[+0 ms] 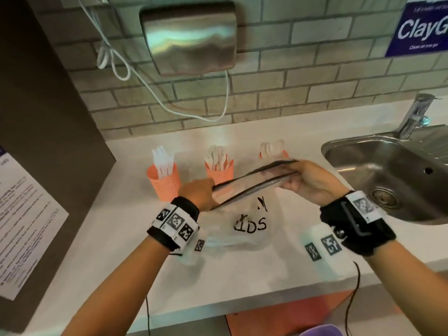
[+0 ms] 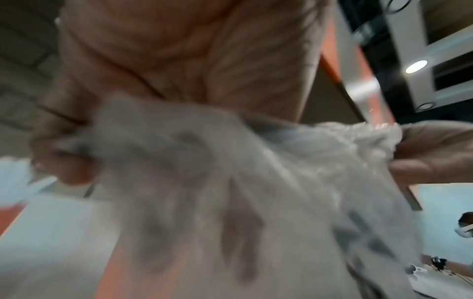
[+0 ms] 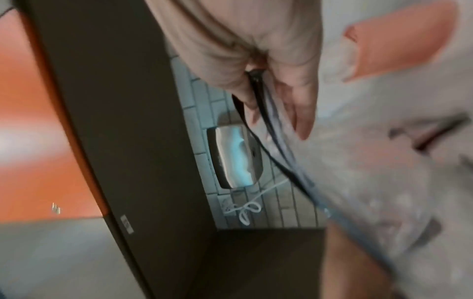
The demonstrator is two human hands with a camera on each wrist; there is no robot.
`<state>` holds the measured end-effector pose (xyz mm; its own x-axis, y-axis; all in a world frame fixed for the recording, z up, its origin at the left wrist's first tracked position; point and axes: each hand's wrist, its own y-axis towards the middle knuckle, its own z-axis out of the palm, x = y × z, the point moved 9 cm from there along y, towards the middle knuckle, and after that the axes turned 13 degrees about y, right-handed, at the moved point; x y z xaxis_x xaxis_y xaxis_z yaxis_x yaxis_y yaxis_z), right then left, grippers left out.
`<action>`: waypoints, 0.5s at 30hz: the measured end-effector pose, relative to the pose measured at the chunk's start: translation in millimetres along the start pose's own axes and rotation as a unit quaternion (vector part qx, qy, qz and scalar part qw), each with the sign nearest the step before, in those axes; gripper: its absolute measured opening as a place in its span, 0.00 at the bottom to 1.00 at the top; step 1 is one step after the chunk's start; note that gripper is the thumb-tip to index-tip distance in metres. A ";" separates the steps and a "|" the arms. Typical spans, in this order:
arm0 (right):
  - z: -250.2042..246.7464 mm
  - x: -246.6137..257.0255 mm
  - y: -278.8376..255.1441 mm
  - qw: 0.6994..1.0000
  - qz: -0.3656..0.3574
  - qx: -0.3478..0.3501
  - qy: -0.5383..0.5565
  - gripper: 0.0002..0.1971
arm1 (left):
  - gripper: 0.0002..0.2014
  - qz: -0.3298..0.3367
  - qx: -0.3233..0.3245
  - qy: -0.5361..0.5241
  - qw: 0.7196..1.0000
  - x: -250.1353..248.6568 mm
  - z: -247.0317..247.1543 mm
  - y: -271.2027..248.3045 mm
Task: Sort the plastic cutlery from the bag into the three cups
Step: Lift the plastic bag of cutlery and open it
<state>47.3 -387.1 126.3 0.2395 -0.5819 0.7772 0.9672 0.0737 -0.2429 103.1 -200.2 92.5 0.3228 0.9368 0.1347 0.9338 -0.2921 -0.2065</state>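
A clear plastic zip bag (image 1: 242,221) with black writing hangs over the white counter, its dark zip edge stretched between both hands. My left hand (image 1: 198,192) pinches the left end of the zip (image 2: 64,157); the bag (image 2: 230,182) drapes below it. My right hand (image 1: 308,180) grips the right end, fingers on either side of the zip strip (image 3: 268,81). Behind the bag stand three orange cups: the left cup (image 1: 164,183) holds white knives, the middle cup (image 1: 219,172) forks, and the right cup (image 1: 274,154), partly hidden, spoons. I cannot tell whether any cutlery is in the bag.
A steel sink (image 1: 388,166) with a tap (image 1: 417,115) lies to the right. A dark cabinet side (image 1: 48,117) with a paper notice bounds the counter on the left. A metal hand dryer (image 1: 189,37) and a white cable hang on the tiled wall.
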 end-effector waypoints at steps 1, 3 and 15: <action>1.0 -9.4 -0.3 0.998 0.012 -0.009 0.063 0.16 | 0.19 0.000 0.038 -0.021 0.999 -2.0 18.1 1.2; -1.4 -22.0 -0.9 0.984 0.017 -0.034 0.175 0.17 | 0.16 -0.021 0.096 -0.093 0.991 -2.9 49.7 1.5; -28.7 -86.6 -29.6 0.934 0.092 0.075 -0.337 0.18 | 0.09 -0.150 0.140 -0.821 0.533 -15.2 69.6 5.7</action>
<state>-4.5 -362.2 49.5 0.3530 0.0900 0.9313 0.8929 0.2649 -0.3640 92.8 -202.7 21.8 -0.6189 -0.0943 -0.7798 0.7718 -0.2571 -0.5815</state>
